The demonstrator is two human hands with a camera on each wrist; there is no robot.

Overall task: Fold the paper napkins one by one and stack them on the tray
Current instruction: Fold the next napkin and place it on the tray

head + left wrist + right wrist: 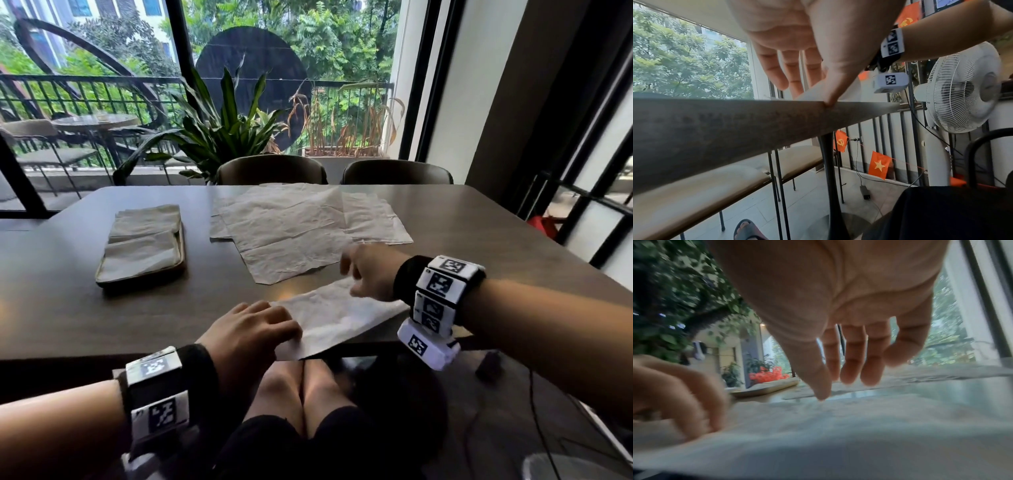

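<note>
A folded pale napkin [342, 318] [859, 426] lies slantwise at the table's front edge, one corner overhanging it. My left hand [270, 325] [813, 94] presses its left end with straight fingers, thumb at the table edge. My right hand [352, 274] [838, 382] hovers over the napkin's far right edge, fingers relaxed, thumb tip touching the paper. A tan tray [137, 279] [766, 389] at the left holds folded napkins [144, 240]. A pile of unfolded napkins [291, 229] is spread across the middle of the table.
Two dark chairs [270, 169] [397, 171] stand at the table's far side, with a leafy plant [219, 130] behind them. A white fan [962, 87] stands to the right of the table. My knees are under the front edge [735, 126].
</note>
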